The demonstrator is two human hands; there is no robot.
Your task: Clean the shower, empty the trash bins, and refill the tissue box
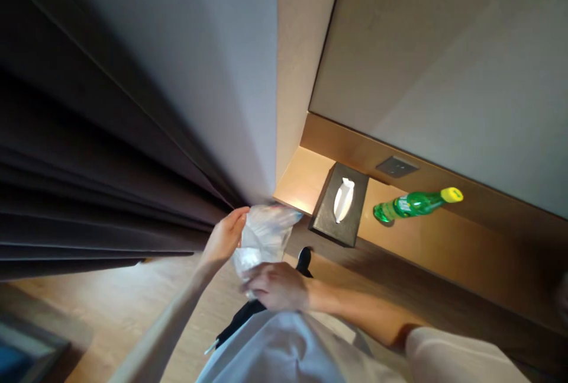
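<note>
A translucent plastic bag (270,230) hangs in front of my body, low in the middle of the head view. Something pale with faint coloured marks shows through it, too blurred to name. My left hand (227,235) pinches the bag's left edge between thumb and fingers. Lower down, my right hand (278,285) is closed on the bag's near end and slightly smeared by motion; its fingertips are partly hidden.
A dark tissue box (326,217) with a white tissue sticking out sits on the wooden shelf (426,247). To its right stands a green bottle (412,204) with a yellow cap. A wall socket (397,166) is behind them. Dark curtains (102,193) hang at left.
</note>
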